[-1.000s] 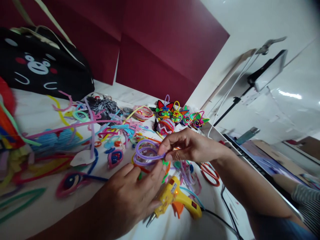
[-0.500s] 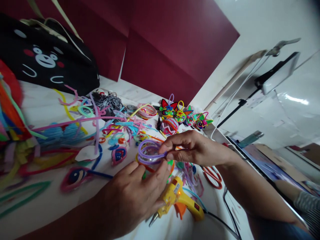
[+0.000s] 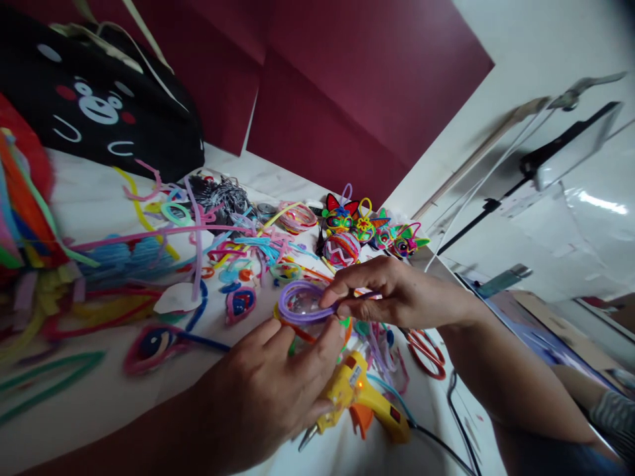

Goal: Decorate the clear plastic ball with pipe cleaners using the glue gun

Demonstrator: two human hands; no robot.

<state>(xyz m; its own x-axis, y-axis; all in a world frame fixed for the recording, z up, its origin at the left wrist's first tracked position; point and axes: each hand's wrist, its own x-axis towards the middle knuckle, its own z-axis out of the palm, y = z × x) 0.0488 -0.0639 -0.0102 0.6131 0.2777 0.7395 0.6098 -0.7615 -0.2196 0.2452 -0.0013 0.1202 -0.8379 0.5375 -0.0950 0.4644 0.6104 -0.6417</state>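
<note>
A coiled purple pipe cleaner (image 3: pixel 297 316) is pinched between the thumb and fingers of my right hand (image 3: pixel 380 291), its loops pointing left. My left hand (image 3: pixel 278 380) is just below, fingers curled, fingertips close to the right hand's thumb; it is over a colourful piece with green and orange parts, mostly hidden. Whether the left fingers grip that piece or the coil's edge is hidden. Beneath the left hand's fingers lies a yellow glue gun (image 3: pixel 354 390) with its small light lit and its metal nozzle pointing down-left.
Colourful finished pipe-cleaner figures (image 3: pixel 364 228) stand at the back. A pink-and-blue eye-like piece (image 3: pixel 241 304), loose pipe cleaners and tinsel (image 3: pixel 221 201) cover the left. A black bag (image 3: pixel 139 142) stands back left, red scissors handles (image 3: pixel 426 354) on the right. A striped sleeve (image 3: pixel 615 413) shows at far right.
The purple loops have drawn closer together into a flatter, tighter ring, and a purple end now shows to the right of my right fingers. The whole view has shifted slightly.
</note>
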